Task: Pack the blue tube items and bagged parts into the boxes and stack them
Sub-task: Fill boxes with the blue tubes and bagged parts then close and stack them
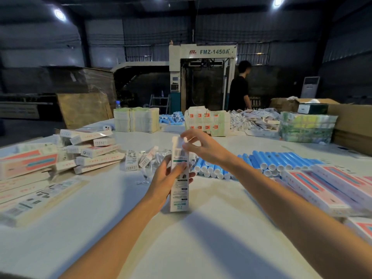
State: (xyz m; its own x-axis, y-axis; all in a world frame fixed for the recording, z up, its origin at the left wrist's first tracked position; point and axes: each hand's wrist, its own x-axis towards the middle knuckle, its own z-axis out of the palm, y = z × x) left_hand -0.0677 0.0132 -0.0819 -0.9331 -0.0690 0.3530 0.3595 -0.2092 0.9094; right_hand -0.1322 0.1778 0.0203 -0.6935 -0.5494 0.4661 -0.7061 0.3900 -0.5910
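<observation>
Steadying the box (179,174) upright at the middle of the worktop (181,248), I am wrapping my left hand (166,179) fingers round its waist. My right hand (201,147) fingers are pinching a white piece (185,140) at its top. Keeping the box vertical should ease closing.

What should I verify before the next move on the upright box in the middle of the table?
1. Box stands upright, base down on the table: ok.
2. Left hand grips the box's middle: ok.
3. Right hand is at the box's top end: ok. Whether it pinches the flap: cannot tell.
4. Contents already inside the box: cannot tell.
5. Top end closed: cannot tell, blurred.
6. Blue tubes lie to the right and stacked boxes to the left: ok.
</observation>
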